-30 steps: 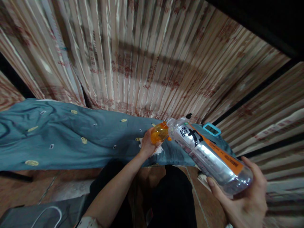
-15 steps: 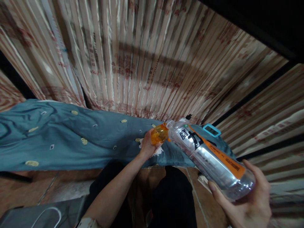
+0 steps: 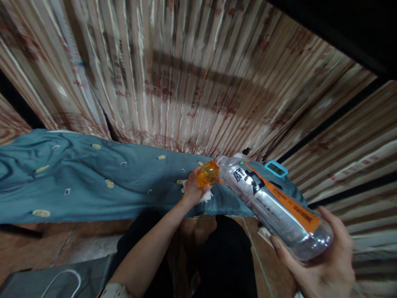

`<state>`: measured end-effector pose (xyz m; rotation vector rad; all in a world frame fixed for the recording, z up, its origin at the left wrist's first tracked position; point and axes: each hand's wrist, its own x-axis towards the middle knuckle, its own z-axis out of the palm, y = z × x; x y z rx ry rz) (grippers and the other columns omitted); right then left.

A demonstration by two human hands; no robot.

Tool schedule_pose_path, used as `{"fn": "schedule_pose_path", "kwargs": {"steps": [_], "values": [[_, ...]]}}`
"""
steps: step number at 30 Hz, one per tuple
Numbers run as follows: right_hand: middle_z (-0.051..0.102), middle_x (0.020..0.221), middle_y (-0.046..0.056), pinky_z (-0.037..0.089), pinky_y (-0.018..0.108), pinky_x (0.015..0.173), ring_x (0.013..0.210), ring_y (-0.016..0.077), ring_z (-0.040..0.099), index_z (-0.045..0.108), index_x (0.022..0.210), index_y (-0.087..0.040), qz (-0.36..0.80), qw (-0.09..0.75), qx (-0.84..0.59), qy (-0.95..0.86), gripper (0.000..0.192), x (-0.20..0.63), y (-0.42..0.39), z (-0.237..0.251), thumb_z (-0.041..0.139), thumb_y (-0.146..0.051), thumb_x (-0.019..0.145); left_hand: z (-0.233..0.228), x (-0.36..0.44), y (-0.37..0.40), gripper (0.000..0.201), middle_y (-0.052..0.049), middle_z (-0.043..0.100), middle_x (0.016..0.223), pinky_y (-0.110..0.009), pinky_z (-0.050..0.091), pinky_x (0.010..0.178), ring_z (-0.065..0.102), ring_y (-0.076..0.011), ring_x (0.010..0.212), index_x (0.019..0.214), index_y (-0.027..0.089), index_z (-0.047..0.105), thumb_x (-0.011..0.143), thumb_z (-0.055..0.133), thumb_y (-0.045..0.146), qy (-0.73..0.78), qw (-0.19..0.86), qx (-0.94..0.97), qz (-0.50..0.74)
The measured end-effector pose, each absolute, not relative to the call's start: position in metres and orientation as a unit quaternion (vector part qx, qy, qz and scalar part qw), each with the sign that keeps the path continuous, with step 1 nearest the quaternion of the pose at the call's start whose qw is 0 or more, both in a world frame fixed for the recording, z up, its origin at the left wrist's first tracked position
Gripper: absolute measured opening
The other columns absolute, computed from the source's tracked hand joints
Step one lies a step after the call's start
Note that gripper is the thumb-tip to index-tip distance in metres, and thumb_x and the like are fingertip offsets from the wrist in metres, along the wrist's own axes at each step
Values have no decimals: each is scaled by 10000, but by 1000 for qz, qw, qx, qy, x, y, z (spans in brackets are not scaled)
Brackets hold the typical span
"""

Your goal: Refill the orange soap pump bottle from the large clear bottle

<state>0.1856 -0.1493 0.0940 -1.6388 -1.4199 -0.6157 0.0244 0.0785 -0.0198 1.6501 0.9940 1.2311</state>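
Observation:
My right hand [image 3: 325, 260] is closed round the base of a large clear plastic bottle [image 3: 279, 215] with a silver and orange label. The bottle lies tilted, its neck pointing to the left and its base toward me. At its mouth is a small see-through orange cup [image 3: 207, 174], wrapped by the fingers of my left hand [image 3: 192, 190]. Whether the bottle's mouth touches the cup's rim or overlaps it I cannot tell. Some crumpled white tissue [image 3: 206, 197] shows beneath my left hand, above the blue-green cloth [image 3: 130, 182].
Behind the bottle stands a container with a black pump top [image 3: 246, 151]. A light-blue digital clock [image 3: 276, 169] sits at the cloth's right end. Pleated curtains [image 3: 186, 82] hang behind, with dark frame bars. A grey box-like surface with a white cable [image 3: 77, 277] is at lower left.
Hardly anything differs. The bottle and both hands keep the same hold and nearly the same place; the view has shifted very slightly.

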Motion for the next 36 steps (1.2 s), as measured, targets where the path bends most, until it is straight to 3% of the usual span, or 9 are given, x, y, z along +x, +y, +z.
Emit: {"fn": "schedule_pose_path", "kwargs": {"steps": [10, 17, 23, 29, 36], "values": [[543, 1366, 150, 378, 533, 1121, 1063, 283, 584, 379, 1578, -188, -246, 431, -656, -569, 998, 183, -151, 91, 830, -490, 740, -16, 24, 77, 567, -77, 714, 1172, -454, 527, 984, 681, -293, 1102, 1164, 227, 588, 636, 794, 201, 408, 417, 652, 484], [519, 1404, 187, 363, 589, 1120, 1138, 344, 578, 355, 1588, -168, -248, 415, -675, -558, 1086, 186, -154, 87, 822, -597, 706, -18, 25, 79, 597, -106, 703, 1208, -471, 515, 1005, 668, -304, 1126, 1195, 202, 571, 643, 799, 212, 403, 423, 650, 486], [509, 1403, 215, 344, 629, 1114, 1162, 370, 566, 311, 1598, -122, -249, 406, -700, -532, 1130, 183, -154, 89, 758, -681, 723, -9, 23, 75, 428, -53, 728, 1083, -407, 545, 910, 695, -269, 1019, 1065, 221, 623, 671, 790, 215, 388, 425, 658, 485], [603, 1240, 190, 489, 515, 901, 1009, 345, 632, 424, 1532, -107, -210, 430, -726, -494, 1121, 182, -153, 86, 788, -708, 658, -6, 23, 74, 437, -53, 728, 1071, -419, 546, 936, 693, -272, 1034, 1059, 219, 617, 664, 803, 228, 396, 419, 658, 485], [627, 1206, 179, 507, 437, 808, 954, 317, 652, 434, 1522, -102, -221, 408, -729, -503, 1093, 182, -157, 88, 752, -730, 685, -14, 23, 77, 526, -85, 711, 1166, -458, 524, 988, 675, -294, 1101, 1148, 211, 590, 667, 803, 230, 398, 414, 661, 482]]}}
